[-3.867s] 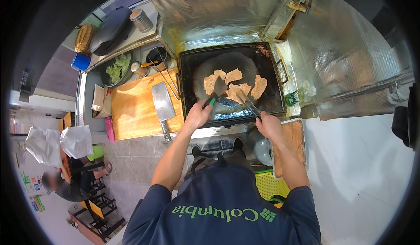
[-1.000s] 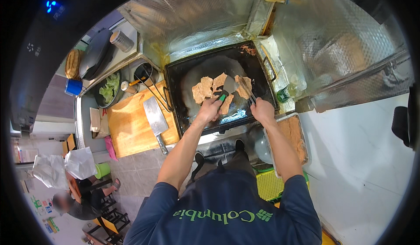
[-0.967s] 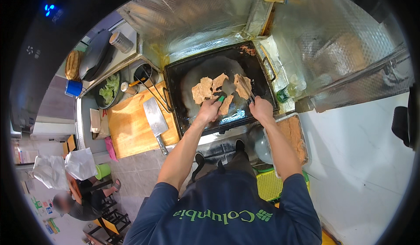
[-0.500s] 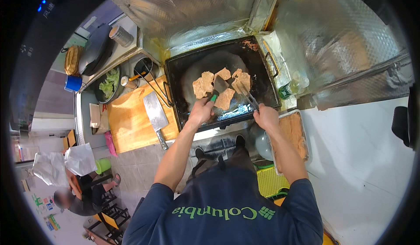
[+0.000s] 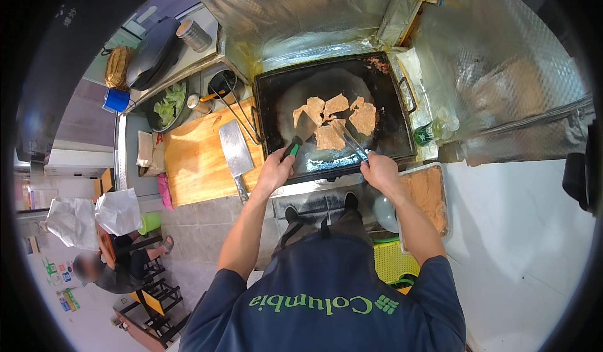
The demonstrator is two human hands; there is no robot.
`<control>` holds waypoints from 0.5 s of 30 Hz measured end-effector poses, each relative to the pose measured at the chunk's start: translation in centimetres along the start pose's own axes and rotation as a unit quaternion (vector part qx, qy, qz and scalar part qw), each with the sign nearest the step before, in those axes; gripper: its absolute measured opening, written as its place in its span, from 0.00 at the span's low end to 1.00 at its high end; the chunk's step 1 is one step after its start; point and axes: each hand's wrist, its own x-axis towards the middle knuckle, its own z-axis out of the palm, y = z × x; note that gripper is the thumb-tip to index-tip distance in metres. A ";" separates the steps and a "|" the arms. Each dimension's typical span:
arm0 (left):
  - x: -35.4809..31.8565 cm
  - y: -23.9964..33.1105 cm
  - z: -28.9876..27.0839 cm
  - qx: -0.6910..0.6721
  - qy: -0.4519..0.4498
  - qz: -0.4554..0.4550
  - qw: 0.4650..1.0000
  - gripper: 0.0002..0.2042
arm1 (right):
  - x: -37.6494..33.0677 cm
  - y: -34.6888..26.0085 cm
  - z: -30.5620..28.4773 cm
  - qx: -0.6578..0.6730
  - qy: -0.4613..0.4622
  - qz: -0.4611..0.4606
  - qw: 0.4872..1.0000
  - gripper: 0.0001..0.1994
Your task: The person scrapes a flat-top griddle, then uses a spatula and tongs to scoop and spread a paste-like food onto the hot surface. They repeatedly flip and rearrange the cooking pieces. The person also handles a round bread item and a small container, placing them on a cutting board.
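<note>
A black griddle in front of me holds several flat browned pieces of meat near its middle. My left hand is closed round the black and green handle of a spatula. The spatula's blade reaches the leftmost piece; whether it lies under it I cannot tell. In my right hand are metal tongs. Their tips touch the nearest piece, close to the griddle's front edge.
Left of the griddle, a cleaver lies on a wooden cutting board. Behind it stand a bowl of lettuce and a dark pot. A tray of brown food sits at right, below a bottle. A person sits far left.
My left hand has drawn the spatula back left. The left and middle meat pieces have shifted or turned, and the tongs have moved from the right piece to the nearest one. The view has shifted slightly.
</note>
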 end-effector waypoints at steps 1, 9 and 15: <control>0.3 0.0 0.2 -0.006 0.015 0.002 1.000 0.14 | 0.5 -0.2 0.1 0.008 0.010 0.000 1.000 0.12; 3.8 -0.8 0.9 0.026 0.062 0.024 0.997 0.16 | 5.3 -0.6 -1.4 -0.006 0.021 0.049 0.999 0.13; 2.6 -1.0 -0.2 0.024 0.033 -0.001 0.999 0.17 | 1.6 1.4 -2.2 0.021 0.042 0.086 0.995 0.14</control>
